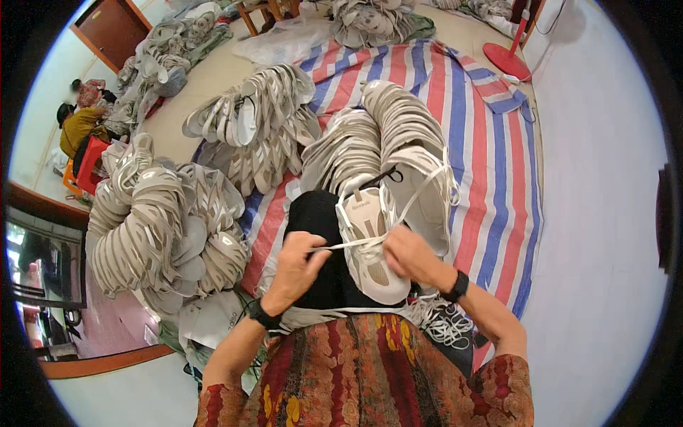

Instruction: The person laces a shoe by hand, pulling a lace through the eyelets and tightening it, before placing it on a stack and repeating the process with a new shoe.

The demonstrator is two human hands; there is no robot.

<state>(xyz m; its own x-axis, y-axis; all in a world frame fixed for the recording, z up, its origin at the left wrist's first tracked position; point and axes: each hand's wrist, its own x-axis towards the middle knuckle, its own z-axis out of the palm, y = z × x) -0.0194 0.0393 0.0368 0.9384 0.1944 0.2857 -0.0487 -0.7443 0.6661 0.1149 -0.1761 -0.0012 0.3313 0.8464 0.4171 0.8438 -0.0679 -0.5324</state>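
Observation:
A beige and white sneaker upper [380, 286] lies over my lap, its toe toward me and its tongue pointing away. My left hand [294, 269], left of the shoe, pinches a white shoelace [348, 244] and holds it stretched level across the lacing. On the shoe's right side my right hand [414, 255] is closed on the lace near the eyelets, its fingertips partly hidden. Another length of lace loops up and away from that hand. Just beyond the shoe, long nested rows of similar uppers [411, 128] rest on the striped sheet.
A red, white and blue striped sheet [475, 213] covers the floor. More stacked uppers [135, 235] stand at the left. Loose white laces [447, 326] lie by my right side. A red fan base [506, 62] stands far right; two people [82, 128] sit far left.

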